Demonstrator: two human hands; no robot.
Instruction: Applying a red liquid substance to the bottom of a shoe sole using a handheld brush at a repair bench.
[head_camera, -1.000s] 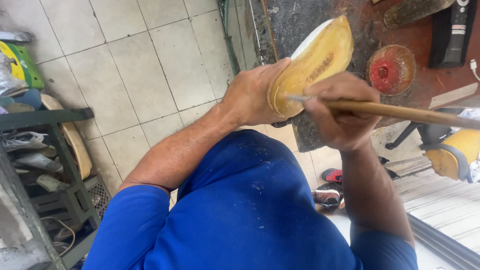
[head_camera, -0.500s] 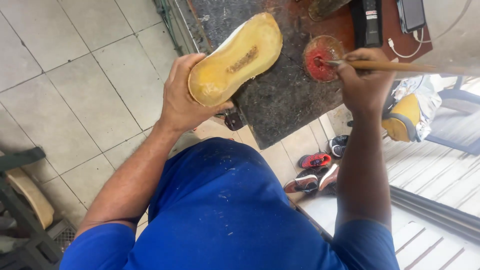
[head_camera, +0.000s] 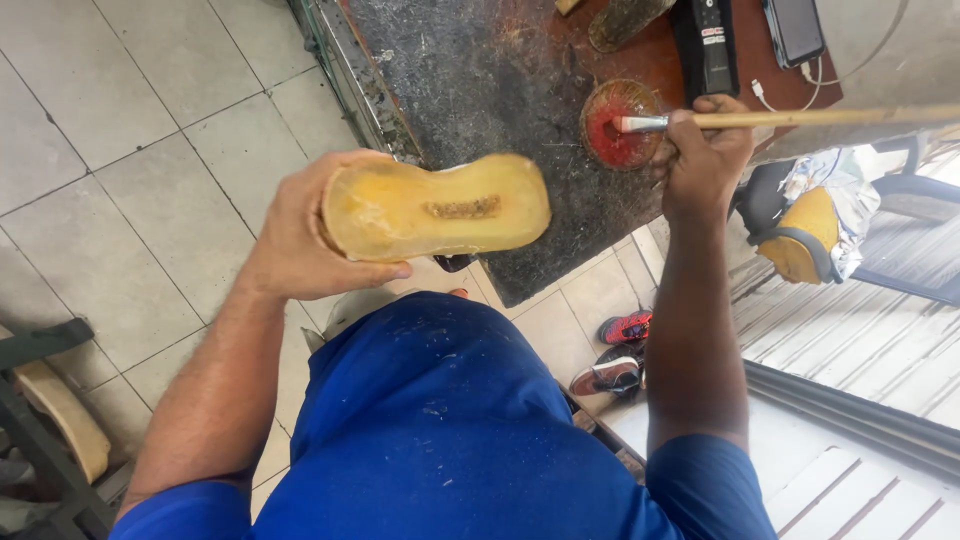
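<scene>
Below, dark stained worktable (head_camera: 480, 90); pale tiled floor (head_camera: 130, 130) beside.

Left hand (head_camera: 300, 235) is raised, fingers curled in a grasp, forearm bent up. Right hand (head_camera: 705, 150) is fisted, arm stretched forward.

a tan shoe sole (head_camera: 435, 207) is held off the worktop, lying level with its yellowish glue-coated face up and a rough brown patch mid-length. a long wooden-handled brush (head_camera: 790, 119) lies level, bristles dipped in a small round red-filled pot (head_camera: 620, 125).
</scene>
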